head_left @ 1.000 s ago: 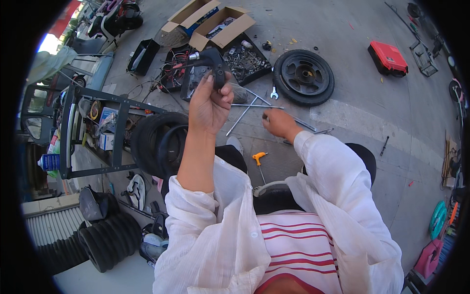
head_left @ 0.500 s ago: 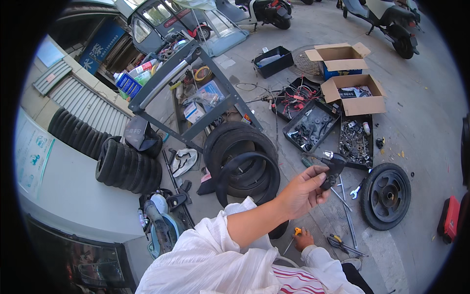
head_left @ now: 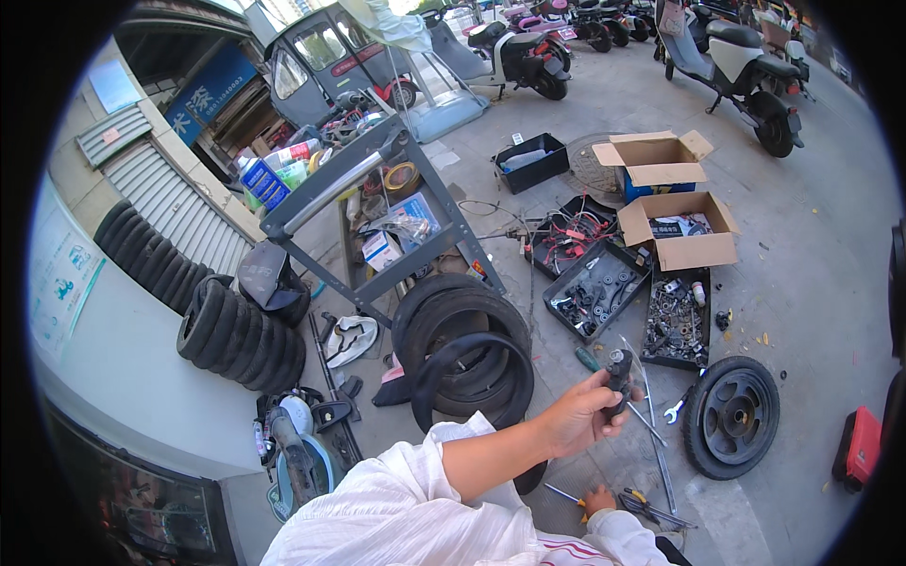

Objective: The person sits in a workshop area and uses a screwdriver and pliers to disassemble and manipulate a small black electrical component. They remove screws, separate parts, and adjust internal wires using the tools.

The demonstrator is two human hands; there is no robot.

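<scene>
My left hand [head_left: 583, 411] reaches out across the middle, its fingers closed round a small black part [head_left: 618, 375] with a round, partly metallic end. I cannot make out its exact kind. The part is held up above the ground, its round end toward the top. Lower down, close to the ground, my right hand [head_left: 600, 500] is closed on a screwdriver [head_left: 566, 494] with an orange-yellow handle; its shaft points up and to the left. Beside that hand lie pliers and other hand tools [head_left: 646, 505]. Long metal bars [head_left: 658, 443] stretch along the ground past my left hand.
To the right lies a black wheel with tyre [head_left: 731, 417], a wrench [head_left: 674, 411] beside it. Loose tyres [head_left: 462, 344] and a grey tool cart [head_left: 377, 222] stand left of centre. Beyond are black parts trays [head_left: 599, 288] and open cardboard boxes [head_left: 694, 250]. A red case [head_left: 857, 448] sits far right.
The view has tipped upward. The black part in my left hand has turned, its metal end no longer pointing left. My right hand still holds the screwdriver, which now points more to the left.
</scene>
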